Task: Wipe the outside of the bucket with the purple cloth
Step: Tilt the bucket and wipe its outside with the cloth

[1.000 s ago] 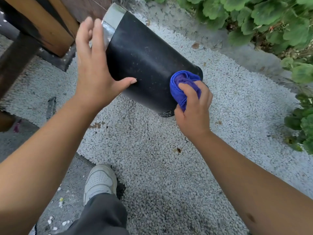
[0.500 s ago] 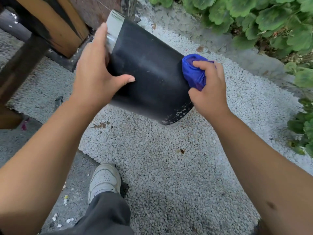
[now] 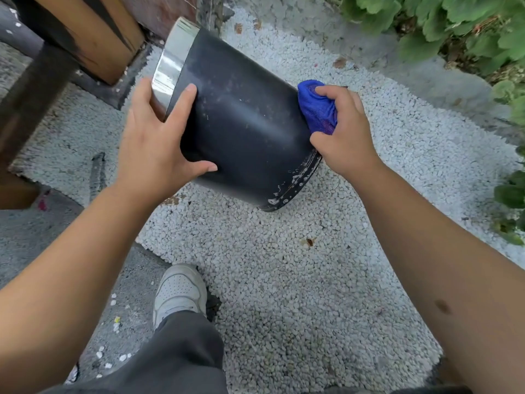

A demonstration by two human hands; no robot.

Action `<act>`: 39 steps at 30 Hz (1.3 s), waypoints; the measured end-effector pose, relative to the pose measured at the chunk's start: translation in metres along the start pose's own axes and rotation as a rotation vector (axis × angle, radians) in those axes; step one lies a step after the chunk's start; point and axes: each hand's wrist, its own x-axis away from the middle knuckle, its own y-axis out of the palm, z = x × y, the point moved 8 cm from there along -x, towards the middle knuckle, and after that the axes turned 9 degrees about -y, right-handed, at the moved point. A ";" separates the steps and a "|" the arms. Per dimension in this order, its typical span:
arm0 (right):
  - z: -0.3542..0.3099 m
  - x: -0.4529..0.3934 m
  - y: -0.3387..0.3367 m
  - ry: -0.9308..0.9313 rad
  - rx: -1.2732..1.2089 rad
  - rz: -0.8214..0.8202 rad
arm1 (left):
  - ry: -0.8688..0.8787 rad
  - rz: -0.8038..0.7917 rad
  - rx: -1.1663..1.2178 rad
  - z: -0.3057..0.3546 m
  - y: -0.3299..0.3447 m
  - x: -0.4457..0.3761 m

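A black bucket (image 3: pixel 241 118) with a shiny silver rim band is tipped on its side above the white gravel, rim toward the upper left, base toward the lower right. My left hand (image 3: pixel 159 143) grips its wall near the rim, fingers spread over the silver band and thumb underneath. My right hand (image 3: pixel 345 135) holds a bunched purple cloth (image 3: pixel 318 106) pressed against the bucket's far side near the base. The base edge carries white specks of dirt.
White gravel (image 3: pixel 284 265) covers the ground below. Wooden posts (image 3: pixel 93 38) and a dark beam stand at the upper left. Green plants (image 3: pixel 454 24) line the upper right and right edge. My white shoe (image 3: pixel 179 291) and grey trouser leg are at the bottom.
My left hand shifted from resting flat on the wall to gripping by the rim. My right hand carried the cloth from the near side of the base up and around to the far side.
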 end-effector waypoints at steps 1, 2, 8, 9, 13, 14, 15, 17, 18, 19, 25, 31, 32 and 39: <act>0.000 -0.001 0.000 -0.002 0.002 0.002 | 0.006 0.002 -0.016 0.001 0.002 0.000; 0.002 -0.001 -0.001 0.001 0.004 0.007 | 0.012 0.007 -0.024 0.003 0.002 -0.002; 0.011 0.007 -0.005 0.021 -0.018 0.048 | 0.058 0.006 -0.063 0.017 0.001 -0.015; 0.012 0.008 -0.005 0.024 -0.020 0.056 | 0.058 0.005 -0.064 0.019 0.001 -0.016; 0.016 0.015 -0.002 0.042 -0.024 0.079 | 0.063 0.008 -0.076 0.022 0.000 -0.025; 0.016 0.019 -0.001 0.042 -0.015 0.085 | 0.064 0.006 -0.078 0.022 0.000 -0.028; 0.015 0.022 0.001 0.031 0.006 0.093 | 0.065 0.005 -0.081 0.023 0.000 -0.030; 0.013 0.031 0.006 -0.005 0.066 0.104 | 0.068 0.005 -0.091 0.027 -0.001 -0.033; 0.012 0.036 0.009 -0.017 0.086 0.106 | 0.070 0.002 -0.095 0.029 -0.001 -0.034; 0.012 0.042 0.013 -0.022 0.096 0.106 | 0.075 -0.001 -0.098 0.032 -0.001 -0.036; 0.015 0.062 0.029 -0.068 0.180 0.105 | 0.103 -0.011 -0.111 0.039 -0.002 -0.041; 0.002 0.076 0.044 -0.228 0.295 0.075 | 0.108 -0.035 -0.144 0.045 -0.001 -0.045; 0.003 0.074 0.046 -0.225 0.293 0.067 | 0.108 -0.030 -0.148 0.046 0.000 -0.047; 0.022 0.051 0.033 -0.035 0.127 0.053 | -0.183 -0.103 0.291 -0.001 0.009 -0.051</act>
